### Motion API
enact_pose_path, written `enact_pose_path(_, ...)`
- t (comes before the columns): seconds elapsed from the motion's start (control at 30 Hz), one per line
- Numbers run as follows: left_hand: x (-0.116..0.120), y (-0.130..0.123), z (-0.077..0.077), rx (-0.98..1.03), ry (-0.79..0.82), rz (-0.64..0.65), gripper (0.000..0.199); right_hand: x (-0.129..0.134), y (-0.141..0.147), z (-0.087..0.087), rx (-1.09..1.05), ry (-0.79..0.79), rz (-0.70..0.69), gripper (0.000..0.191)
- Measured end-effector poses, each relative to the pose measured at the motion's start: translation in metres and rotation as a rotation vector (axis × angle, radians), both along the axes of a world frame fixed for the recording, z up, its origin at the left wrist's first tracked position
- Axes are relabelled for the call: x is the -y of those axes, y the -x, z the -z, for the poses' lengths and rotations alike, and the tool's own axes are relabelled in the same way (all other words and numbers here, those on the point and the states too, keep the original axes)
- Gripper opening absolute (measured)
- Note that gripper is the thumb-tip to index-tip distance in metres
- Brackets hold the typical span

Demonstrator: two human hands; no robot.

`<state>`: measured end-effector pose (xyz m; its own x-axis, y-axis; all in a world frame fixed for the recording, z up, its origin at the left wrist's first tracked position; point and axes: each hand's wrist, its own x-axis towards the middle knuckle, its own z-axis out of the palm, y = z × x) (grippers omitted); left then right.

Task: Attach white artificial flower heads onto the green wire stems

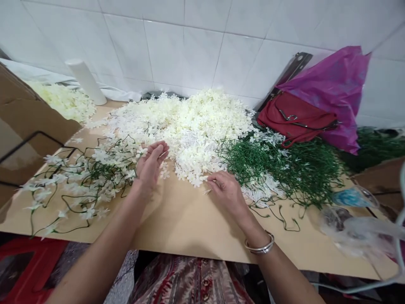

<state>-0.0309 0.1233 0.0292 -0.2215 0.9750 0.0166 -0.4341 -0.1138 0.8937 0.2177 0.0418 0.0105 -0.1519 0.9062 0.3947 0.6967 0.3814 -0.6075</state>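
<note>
My left hand [151,165] is raised beside assembled white artificial flowers [104,169] on green stems, to its left. Its thumb rests against curled fingers; whether anything is between them is hidden. My right hand [227,192], with a silver bangle [260,245] on the wrist, is closed low over the table at the front of the white petal heap [209,114]. Thin white stamens [207,192] stick out from its pinched fingertips. Loose green stems [249,158] lie just beyond and right of that hand, with white stamens [257,190] among them.
A cardboard box [28,114] stands at left, near a white roll [86,82] and a paler petal pile [63,101]. At right are a red bag [295,116], a purple plastic bag [335,93] and clear plastic bags [357,232]. A tiled wall [202,46] closes the back.
</note>
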Motion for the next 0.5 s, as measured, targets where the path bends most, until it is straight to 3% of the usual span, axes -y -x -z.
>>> enact_pose_path(0.13, 0.020, -0.041, -0.013, 0.121, 0.055, 0.203, 0.038, 0.021, 0.007, 0.001, 0.090, -0.031, 0.011, 0.022)
enact_pose_path(0.3, 0.041, -0.072, -0.022, 0.289, 0.143, 0.486, 0.076, 0.039, 0.003, -0.004, 0.108, -0.048, 0.056, 0.015)
enact_pose_path(0.4, 0.040, -0.063, -0.019, 0.292, 0.107, 0.446, 0.080, 0.035, -0.011, -0.017, 0.139, -0.054, 0.104, 0.010)
enact_pose_path(0.5, 0.032, -0.037, -0.013, 0.251, 0.069, 0.245, 0.076, 0.011, -0.029, -0.034, 0.156, -0.073, 0.190, 0.010)
